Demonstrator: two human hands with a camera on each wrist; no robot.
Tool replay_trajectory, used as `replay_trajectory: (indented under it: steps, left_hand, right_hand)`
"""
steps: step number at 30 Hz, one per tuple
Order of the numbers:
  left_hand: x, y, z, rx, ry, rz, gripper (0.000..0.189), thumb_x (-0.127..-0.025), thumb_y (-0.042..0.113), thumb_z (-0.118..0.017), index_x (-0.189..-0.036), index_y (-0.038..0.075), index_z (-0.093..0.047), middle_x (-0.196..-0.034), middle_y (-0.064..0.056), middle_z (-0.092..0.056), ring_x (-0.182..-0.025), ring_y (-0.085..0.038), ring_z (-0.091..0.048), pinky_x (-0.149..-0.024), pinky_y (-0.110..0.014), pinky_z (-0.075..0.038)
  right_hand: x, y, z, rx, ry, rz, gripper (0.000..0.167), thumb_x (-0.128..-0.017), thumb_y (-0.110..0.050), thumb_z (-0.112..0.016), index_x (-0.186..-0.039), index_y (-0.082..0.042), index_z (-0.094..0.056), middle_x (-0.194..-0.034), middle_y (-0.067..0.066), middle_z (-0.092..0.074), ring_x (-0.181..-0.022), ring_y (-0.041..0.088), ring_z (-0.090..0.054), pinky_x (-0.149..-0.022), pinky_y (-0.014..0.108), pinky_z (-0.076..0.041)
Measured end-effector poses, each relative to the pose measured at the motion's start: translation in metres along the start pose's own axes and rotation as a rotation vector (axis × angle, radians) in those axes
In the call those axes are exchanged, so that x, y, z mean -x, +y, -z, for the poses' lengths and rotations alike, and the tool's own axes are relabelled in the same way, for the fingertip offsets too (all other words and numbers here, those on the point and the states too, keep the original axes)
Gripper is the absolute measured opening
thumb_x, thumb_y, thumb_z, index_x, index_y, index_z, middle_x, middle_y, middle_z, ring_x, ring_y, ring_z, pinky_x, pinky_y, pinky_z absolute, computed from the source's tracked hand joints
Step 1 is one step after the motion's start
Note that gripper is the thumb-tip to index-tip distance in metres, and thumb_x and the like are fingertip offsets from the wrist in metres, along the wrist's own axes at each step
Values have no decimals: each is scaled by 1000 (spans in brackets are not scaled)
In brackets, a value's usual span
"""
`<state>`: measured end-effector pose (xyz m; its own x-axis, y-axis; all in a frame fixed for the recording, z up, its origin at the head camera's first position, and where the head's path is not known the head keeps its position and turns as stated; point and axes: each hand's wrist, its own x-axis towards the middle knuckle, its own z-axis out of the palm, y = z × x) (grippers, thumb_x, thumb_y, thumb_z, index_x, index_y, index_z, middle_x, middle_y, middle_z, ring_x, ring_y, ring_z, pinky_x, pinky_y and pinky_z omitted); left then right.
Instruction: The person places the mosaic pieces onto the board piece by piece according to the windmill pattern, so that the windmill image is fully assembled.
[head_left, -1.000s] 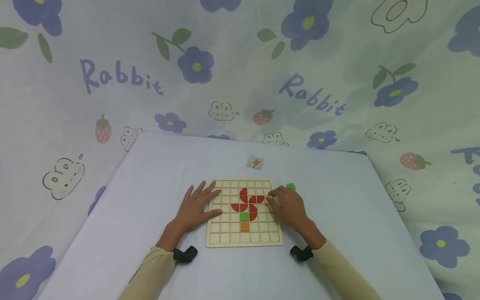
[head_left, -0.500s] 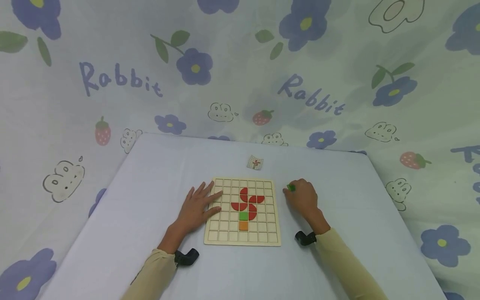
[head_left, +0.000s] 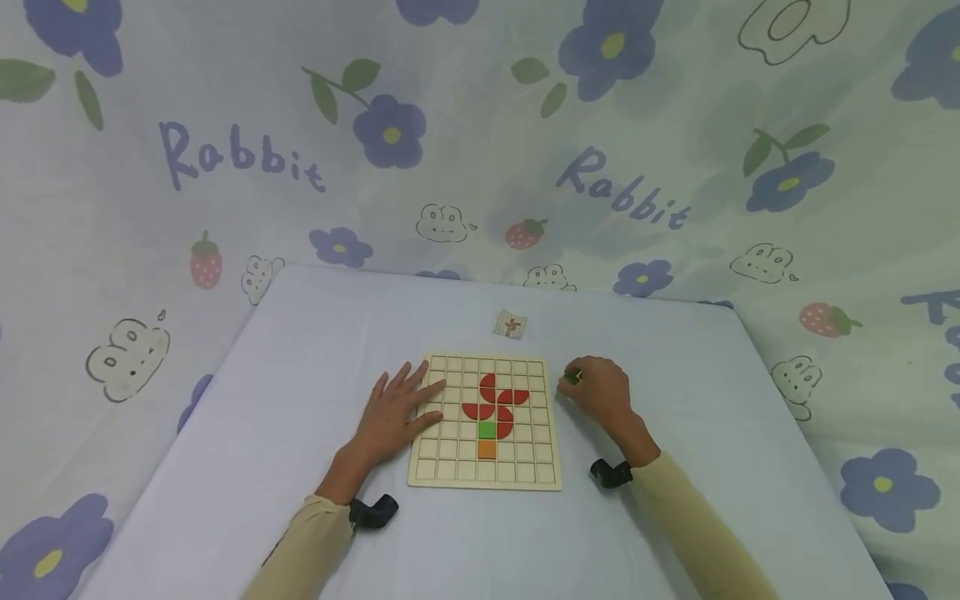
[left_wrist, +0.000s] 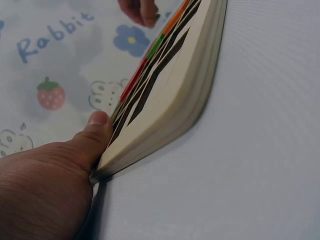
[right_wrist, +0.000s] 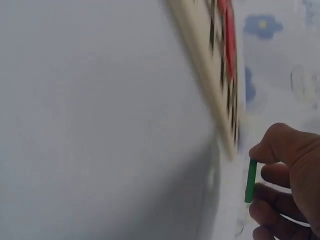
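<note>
A wooden grid board lies flat on the white table. Several red pieces sit in its squares in a pinwheel shape, above a green square tile and an orange square tile. My left hand rests spread along the board's left edge, its thumb against the rim in the left wrist view. Just off the board's right side, my right hand pinches another green tile on edge between thumb and fingers. In the head view that tile is partly hidden by the hand.
Behind the board lies a small card printed with a red pinwheel on a grid. A cloth wall with flowers and rabbits rises at the table's back edge. Each wrist wears a black camera mount.
My right hand has moved from the board's right edge out to the loose green tile, taken hold of it, and come slightly back left. The left hand stays on the board.
</note>
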<state>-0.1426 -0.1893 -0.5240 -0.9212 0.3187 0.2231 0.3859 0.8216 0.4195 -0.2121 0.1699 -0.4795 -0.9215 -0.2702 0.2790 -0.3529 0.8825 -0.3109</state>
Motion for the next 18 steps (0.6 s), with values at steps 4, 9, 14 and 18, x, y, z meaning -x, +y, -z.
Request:
replay_trajectory:
  steps: [4, 9, 14, 18]
  left_hand:
    - [0, 0, 1, -7, 0, 2, 56, -94, 50, -61, -144, 25, -54, -158, -9, -29, -146, -36, -20, -114, -61, -10]
    - [0, 0, 3, -8, -2, 6, 57, -94, 50, -62, -144, 24, -53, -158, -9, -29, -146, -36, -20, -114, -61, -10]
    - [1, 1, 2, -2, 0, -6, 57, -94, 52, -60, -144, 25, -53, -158, -9, -30, -145, -36, -21, -113, -61, -11]
    - [1, 3, 2, 0, 0, -4, 56, -94, 50, -61, -144, 25, -53, -158, -10, -31, -145, -36, -21, -113, -61, -11]
  right_hand:
    - [11, -27, 3, -90, 27, 213, 11, -75, -17, -82, -83, -10, -77, -79, -1, -71, -70, 15, -63, -57, 30, -50]
    - [27, -71, 3, -199, 47, 516, 11, -72, -15, -84, -78, -14, -76, -75, -7, -70, -70, 9, -62, -64, 27, -51]
    - [50, -103, -12, -235, 11, 678, 8, -72, -17, -82, -76, -16, -76, -75, -11, -69, -70, 2, -59, -66, 19, -49]
    - [67, -111, -24, -221, -42, 747, 7, -74, -17, -81, -79, -15, -76, -81, -9, -68, -74, 3, -59, -69, 15, -49]
